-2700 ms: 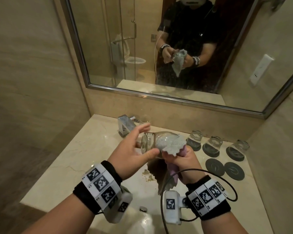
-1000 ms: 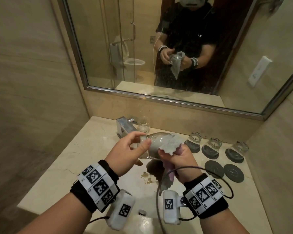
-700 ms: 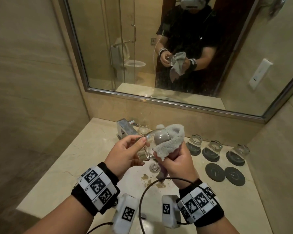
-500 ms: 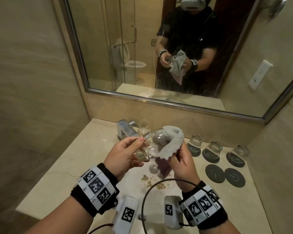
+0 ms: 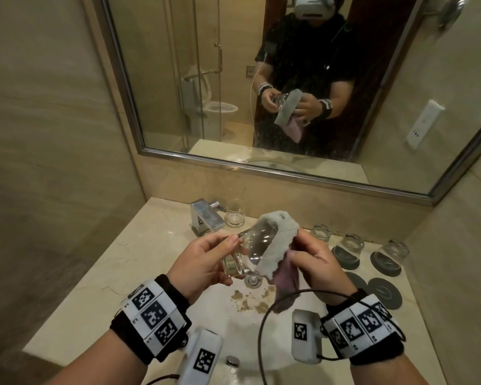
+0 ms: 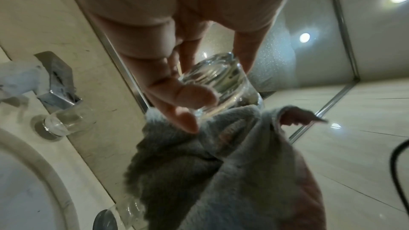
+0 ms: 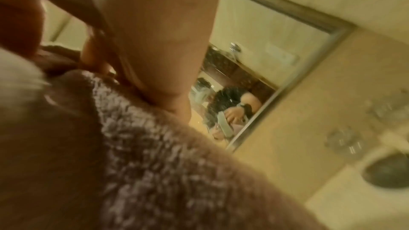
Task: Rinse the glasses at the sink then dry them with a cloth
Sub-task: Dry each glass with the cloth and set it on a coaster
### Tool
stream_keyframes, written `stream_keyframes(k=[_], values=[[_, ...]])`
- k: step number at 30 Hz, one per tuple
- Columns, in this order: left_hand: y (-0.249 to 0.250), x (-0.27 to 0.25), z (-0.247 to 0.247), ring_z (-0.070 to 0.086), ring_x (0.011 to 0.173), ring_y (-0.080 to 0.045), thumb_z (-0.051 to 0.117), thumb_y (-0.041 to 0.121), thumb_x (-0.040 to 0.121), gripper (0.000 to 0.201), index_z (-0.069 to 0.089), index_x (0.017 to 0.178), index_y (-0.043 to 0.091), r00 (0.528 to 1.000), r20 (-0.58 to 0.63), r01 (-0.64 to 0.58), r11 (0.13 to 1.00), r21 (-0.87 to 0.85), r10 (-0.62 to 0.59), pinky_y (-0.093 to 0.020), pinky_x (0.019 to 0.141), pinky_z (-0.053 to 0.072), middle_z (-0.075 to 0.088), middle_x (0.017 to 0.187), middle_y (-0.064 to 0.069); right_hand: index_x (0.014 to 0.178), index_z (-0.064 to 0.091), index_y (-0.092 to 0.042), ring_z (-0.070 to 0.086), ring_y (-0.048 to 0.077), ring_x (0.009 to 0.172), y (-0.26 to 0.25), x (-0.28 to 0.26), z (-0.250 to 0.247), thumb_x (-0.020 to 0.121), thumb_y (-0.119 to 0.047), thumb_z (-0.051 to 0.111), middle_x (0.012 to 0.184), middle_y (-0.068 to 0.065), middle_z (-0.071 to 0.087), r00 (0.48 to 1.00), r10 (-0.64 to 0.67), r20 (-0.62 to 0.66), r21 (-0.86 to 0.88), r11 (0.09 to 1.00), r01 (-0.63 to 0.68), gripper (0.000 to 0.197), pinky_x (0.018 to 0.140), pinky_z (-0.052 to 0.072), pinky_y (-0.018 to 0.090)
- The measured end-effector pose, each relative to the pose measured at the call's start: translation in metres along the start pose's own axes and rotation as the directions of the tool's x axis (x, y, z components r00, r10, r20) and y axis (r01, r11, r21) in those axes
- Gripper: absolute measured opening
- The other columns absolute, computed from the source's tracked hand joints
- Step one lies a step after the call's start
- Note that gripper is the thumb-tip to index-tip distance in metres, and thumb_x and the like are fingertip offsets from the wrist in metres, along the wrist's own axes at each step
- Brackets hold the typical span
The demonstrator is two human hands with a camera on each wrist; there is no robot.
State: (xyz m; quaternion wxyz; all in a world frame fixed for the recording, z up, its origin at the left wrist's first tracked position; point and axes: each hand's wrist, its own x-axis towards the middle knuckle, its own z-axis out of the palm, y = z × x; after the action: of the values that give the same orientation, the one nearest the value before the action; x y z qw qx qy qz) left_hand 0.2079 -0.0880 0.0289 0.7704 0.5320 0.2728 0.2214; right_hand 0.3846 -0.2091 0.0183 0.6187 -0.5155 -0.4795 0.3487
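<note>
the left hand (image 5: 206, 262) grips a clear glass (image 5: 250, 247) by its thick base end, thumb and fingers curled round it, holding it tilted above the sink (image 5: 242, 323). the right hand (image 5: 314, 259) pinches a grey cloth (image 5: 275, 243) that is draped over the glass's mouth end, with a pink fold hanging below. behind the sink stands the tap (image 5: 206, 218), with one upright glass (image 5: 235, 215) just beside it. on the counter (image 5: 139, 254) to the right of the sink, three upturned glasses (image 5: 347, 250) sit on dark coasters, two bare coasters (image 5: 383, 291) nearer.
</note>
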Motion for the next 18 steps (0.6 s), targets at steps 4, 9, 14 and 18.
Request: stream_keyframes(k=[4, 9, 14, 18], values=[[0.002, 0.001, 0.003, 0.059, 0.052, -0.013, 0.063, 0.029, 0.076, 0.030, 0.066, 0.098, 0.009, 0.999, -0.013, -0.031, 0.999, 0.034, 0.031, -0.023, 0.043, 0.050, 0.068, 0.083, -0.007, 0.119, 0.065, -0.029, 0.064, 0.014, 0.108, 0.000, -0.002, 0.006, 0.071, -0.023, 0.066, 0.113, -0.006, 0.069, 1.000, 0.011, 0.019, 0.128, 0.992, -0.013, 0.049, 0.086, 0.052, 0.026], [-0.008, -0.001, 0.000, 0.070, 0.078, -0.016, 0.074, 0.055, 0.072, 0.045, 0.061, 0.111, 0.036, 0.970, 0.060, -0.233, 0.837, 0.496, 0.235, -0.034, 0.065, 0.058, 0.069, 0.104, 0.005, 0.117, 0.059, -0.037, 0.066, 0.014, 0.104, -0.001, -0.002, 0.017, 0.065, -0.031, 0.071, 0.112, -0.009, 0.069, 0.999, 0.029, -0.038, -0.021, 0.999, -0.030, 0.053, 0.086, 0.054, 0.033], [-0.001, 0.001, 0.009, 0.067, 0.067, -0.023, 0.067, 0.059, 0.078, 0.054, 0.059, 0.117, 0.023, 0.999, -0.012, 0.048, 0.976, 0.211, -0.047, -0.033, 0.055, 0.057, 0.068, 0.100, -0.007, 0.112, 0.057, -0.019, 0.067, 0.011, 0.096, 0.005, -0.007, 0.023, 0.061, -0.020, 0.074, 0.101, -0.005, 0.071, 0.991, -0.051, -0.126, 0.065, 0.996, 0.059, 0.054, 0.081, 0.054, 0.026], [0.001, 0.003, 0.010, 0.060, 0.054, -0.021, 0.069, 0.048, 0.076, 0.049, 0.060, 0.108, 0.011, 0.998, 0.000, 0.065, 0.980, 0.189, -0.066, -0.030, 0.052, 0.053, 0.064, 0.090, -0.010, 0.110, 0.055, -0.014, 0.067, 0.011, 0.089, 0.006, -0.004, 0.029, 0.060, -0.020, 0.071, 0.095, -0.004, 0.072, 0.983, -0.037, -0.178, 0.126, 0.990, 0.060, 0.053, 0.079, 0.055, 0.028]])
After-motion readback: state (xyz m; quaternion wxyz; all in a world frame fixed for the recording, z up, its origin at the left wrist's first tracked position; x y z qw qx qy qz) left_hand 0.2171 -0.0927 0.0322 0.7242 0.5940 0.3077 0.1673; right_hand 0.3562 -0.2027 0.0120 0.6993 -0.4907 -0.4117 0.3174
